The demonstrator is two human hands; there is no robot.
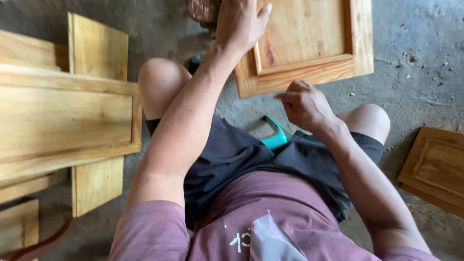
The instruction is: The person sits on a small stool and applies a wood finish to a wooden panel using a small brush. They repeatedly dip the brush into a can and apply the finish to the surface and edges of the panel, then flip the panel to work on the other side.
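Lap: maroon shirt (270, 227) and dark shorts, closest to the lens.
Panel: framed wooden door panel (309, 43) flat on the concrete floor (415, 72) beyond the knees; looks stiff, fairly light, best gripped by its raised frame edges.
Left hand (239, 21): spread flat on the panel's left edge.
Right hand (304, 104): curled loosely just below the panel's near rail; whether it pinches anything, I cannot tell.
Nearby: teal tool (276, 135) below the panel; wooden boards (63, 121) well to its left.

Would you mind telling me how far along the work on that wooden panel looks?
Done: the framed wooden panel is assembled and lies on the concrete floor. In hand: the left hand rests flat on it, and the right hand is closed at its lower edge. Left: similar panels lie alongside; how finished they are is unclear.
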